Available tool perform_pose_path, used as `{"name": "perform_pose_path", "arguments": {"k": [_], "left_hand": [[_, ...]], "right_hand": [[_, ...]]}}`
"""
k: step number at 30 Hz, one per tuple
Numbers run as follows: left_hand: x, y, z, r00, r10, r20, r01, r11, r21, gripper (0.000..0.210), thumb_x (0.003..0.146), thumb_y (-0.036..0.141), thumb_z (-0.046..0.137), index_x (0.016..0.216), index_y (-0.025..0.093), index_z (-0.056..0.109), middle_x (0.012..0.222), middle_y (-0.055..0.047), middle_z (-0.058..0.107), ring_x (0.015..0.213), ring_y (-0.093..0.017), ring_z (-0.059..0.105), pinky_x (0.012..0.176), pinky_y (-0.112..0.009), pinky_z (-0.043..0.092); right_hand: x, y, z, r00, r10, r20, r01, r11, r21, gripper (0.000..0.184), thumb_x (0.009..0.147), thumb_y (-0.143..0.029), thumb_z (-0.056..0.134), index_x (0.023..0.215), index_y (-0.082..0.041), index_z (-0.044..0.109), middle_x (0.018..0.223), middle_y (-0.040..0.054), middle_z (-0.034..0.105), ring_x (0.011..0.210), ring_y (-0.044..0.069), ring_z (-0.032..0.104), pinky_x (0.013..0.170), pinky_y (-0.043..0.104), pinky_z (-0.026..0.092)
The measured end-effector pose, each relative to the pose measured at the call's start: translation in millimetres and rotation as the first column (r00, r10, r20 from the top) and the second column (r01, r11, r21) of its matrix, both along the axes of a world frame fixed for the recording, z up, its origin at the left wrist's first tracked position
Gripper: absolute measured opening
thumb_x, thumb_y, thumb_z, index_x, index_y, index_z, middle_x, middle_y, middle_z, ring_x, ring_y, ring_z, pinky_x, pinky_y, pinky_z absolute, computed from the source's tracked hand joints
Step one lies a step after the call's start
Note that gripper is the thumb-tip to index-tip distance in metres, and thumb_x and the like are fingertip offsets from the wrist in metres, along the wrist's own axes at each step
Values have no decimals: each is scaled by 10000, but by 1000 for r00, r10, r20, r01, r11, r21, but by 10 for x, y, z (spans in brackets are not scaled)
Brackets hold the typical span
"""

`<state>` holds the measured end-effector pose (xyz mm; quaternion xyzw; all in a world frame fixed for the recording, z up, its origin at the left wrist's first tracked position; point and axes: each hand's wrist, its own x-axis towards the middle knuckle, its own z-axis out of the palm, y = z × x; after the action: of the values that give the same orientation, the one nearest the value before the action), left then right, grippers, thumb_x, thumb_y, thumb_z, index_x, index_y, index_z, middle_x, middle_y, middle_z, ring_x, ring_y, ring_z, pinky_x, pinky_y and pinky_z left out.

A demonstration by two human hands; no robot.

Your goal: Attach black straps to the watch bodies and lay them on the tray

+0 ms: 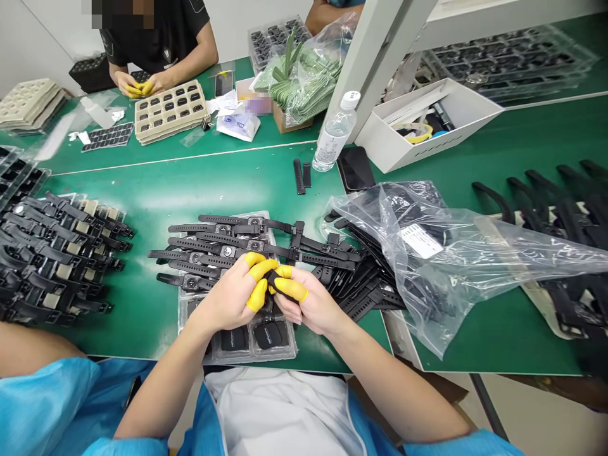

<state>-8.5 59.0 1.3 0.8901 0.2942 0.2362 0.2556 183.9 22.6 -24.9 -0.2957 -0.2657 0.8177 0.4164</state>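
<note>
My left hand and my right hand meet over the front of a clear plastic tray, with yellow finger cots on several fingers. Both are closed in a pinch on a black watch strap; my fingers cover much of it, and whether a watch body is attached is hidden. Below my hands, watch faces with dark covers sit in the tray's pockets. Farther up the tray lie several watches with straps fitted, backs upward. To the right is a heap of loose black straps.
A clear plastic bag of straps lies at right. Finished-looking strapped watches are stacked at left. Behind stand a water bottle, a phone and a white box. A co-worker sits across the green table.
</note>
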Motion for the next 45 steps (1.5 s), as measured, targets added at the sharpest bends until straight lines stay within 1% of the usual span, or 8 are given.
{"name": "perform_pose_path", "arguments": {"k": [6,11,17,21,28,35,39,45], "left_hand": [[15,11,-5,995,27,99,-21,998,-66,484,1065,200,444,1546,221,396,1317,-147,593,1208,-248,604,1044,-430,555],[-3,12,12,999,-7,50,10,998,-64,509,1073,167,420,1573,253,387,1349,-142,558,1263,-244,573,1075,-424,534],[28,-30,7,999,31,42,-32,999,15,477,1045,190,402,1521,176,431,1240,-156,577,1154,-267,567,1002,-456,551],[67,-46,-1,988,117,-96,-107,988,108,411,989,200,461,1387,138,543,1138,-150,595,1053,-272,566,907,-434,574],[54,-52,58,978,101,-184,-72,985,157,355,1020,200,376,1291,101,583,1110,-166,623,1041,-282,571,878,-438,587],[-12,-22,47,1000,3,-14,-3,1000,-2,357,1034,184,382,1358,153,529,1161,-141,639,1073,-250,611,937,-418,586],[3,-5,-8,994,89,67,-85,995,-51,375,1041,225,486,1414,186,498,1242,-136,666,1114,-236,658,955,-400,585],[85,-22,-29,892,222,395,-175,973,-150,107,968,300,709,995,203,675,974,-56,721,917,-182,687,823,-330,586]], "right_hand": [[34,14,20,995,-54,-80,54,999,-5,295,912,-454,731,902,-210,565,449,-101,520,335,64,340,347,163,311],[79,35,48,987,-4,-159,-6,998,-64,323,892,-441,764,835,-210,544,448,-108,476,341,53,307,330,146,274],[75,44,54,997,12,-74,-19,996,-87,388,862,-487,798,819,-206,533,427,-113,468,333,40,283,333,138,255],[69,62,67,999,48,-24,-50,995,-88,445,834,-548,813,836,-206,528,428,-119,470,332,37,278,330,137,249],[88,44,29,994,85,65,-83,996,-24,483,860,-635,756,864,-211,524,426,-105,512,316,46,280,327,156,260],[80,26,10,984,86,154,-99,992,83,471,910,-639,696,936,-189,559,447,-82,564,306,57,338,339,167,256],[72,30,-8,995,15,97,-22,997,80,423,935,-610,673,949,-211,533,461,-93,563,307,65,344,339,169,299],[77,10,24,995,103,6,-103,994,46,410,914,-586,699,948,-208,543,536,-109,498,331,57,361,334,169,294]]}}
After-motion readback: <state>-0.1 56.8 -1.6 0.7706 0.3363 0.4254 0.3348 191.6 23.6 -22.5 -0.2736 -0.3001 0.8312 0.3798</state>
